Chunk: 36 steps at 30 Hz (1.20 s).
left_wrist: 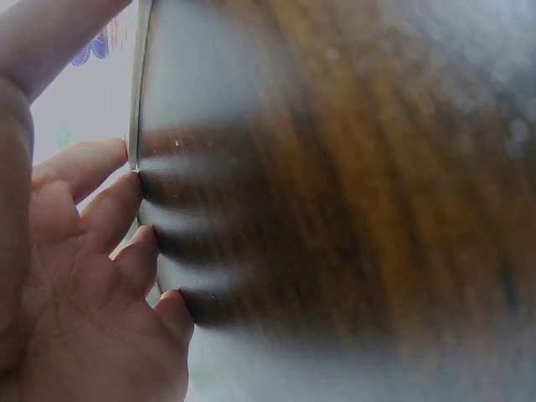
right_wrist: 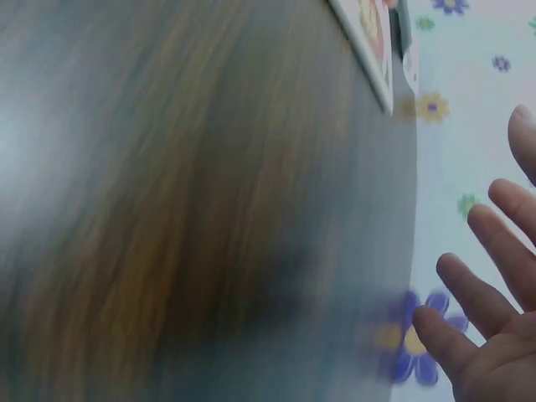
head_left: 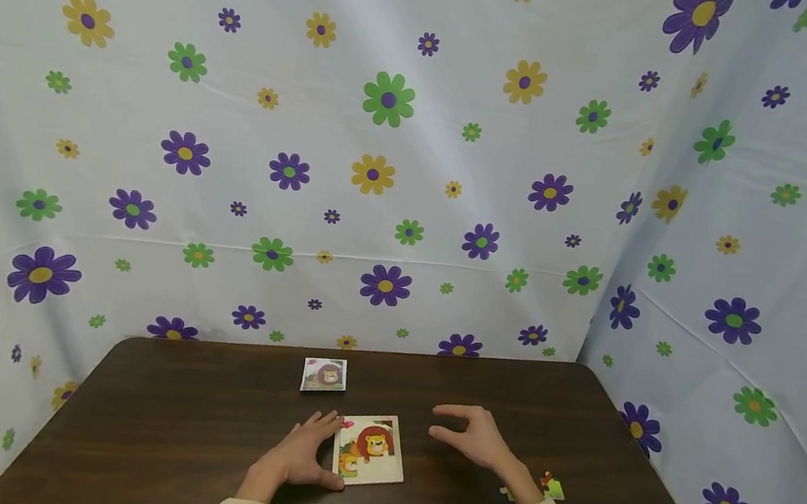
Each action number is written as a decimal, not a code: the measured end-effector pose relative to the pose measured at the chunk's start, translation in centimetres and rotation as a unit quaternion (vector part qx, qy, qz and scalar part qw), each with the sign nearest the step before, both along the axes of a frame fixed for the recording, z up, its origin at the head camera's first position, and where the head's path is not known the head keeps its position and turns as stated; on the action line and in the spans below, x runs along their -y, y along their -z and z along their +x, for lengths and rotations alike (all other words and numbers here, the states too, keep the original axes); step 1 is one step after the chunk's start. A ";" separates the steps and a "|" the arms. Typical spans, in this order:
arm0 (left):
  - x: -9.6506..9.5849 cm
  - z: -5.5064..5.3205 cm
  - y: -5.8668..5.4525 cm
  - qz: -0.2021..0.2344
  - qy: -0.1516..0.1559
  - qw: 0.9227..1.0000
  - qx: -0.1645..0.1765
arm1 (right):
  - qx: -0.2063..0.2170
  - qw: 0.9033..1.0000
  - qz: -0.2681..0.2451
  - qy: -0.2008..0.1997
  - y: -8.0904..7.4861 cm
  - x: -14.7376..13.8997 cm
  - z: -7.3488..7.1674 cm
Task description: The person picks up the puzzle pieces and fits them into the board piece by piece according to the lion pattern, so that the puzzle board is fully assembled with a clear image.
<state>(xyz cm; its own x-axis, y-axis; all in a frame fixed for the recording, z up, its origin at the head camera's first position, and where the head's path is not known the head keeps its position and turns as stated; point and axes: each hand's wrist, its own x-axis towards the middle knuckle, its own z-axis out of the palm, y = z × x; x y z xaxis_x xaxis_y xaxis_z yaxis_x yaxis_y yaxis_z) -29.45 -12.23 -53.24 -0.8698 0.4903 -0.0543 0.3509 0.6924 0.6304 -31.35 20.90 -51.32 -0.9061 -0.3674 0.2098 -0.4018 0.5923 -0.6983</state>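
A square wooden picture puzzle board [head_left: 384, 470] with a lion and smaller animals lies mid-table; its lower right part is bare wood. My left hand [head_left: 302, 451] holds the board along its left side, thumb at the near corner and index finger at the far corner. In the left wrist view, the other fingertips [left_wrist: 173, 308] rest on the table beside the thin board edge [left_wrist: 138, 84]. My right hand [head_left: 475, 437] hovers to the right of the board, fingers and thumb apart, with nothing between them. The right wrist view shows its fingers [right_wrist: 477, 293] spread.
A small lion picture card or box [head_left: 324, 375] lies behind the board. Colourful puzzle pieces [head_left: 553, 486] lie by my right forearm, partly hidden by it. The dark wooden table [head_left: 186, 419] meets a flowered cloth [head_left: 317, 216] behind and on the right.
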 end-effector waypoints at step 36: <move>-0.2 -0.1 -0.2 -0.002 0.002 1.000 -0.001 | 0.103 0.983 0.151 -0.027 -1.4 -10.4 3.4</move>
<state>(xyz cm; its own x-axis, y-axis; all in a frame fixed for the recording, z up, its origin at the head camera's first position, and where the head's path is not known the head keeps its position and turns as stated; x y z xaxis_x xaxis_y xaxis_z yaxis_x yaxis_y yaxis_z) -29.54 -12.05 -53.08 -0.8677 0.4942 -0.0544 0.3559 0.6938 0.6261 -27.95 31.28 -49.90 -0.8955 -0.4330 -0.1027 -0.3063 0.7671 -0.5636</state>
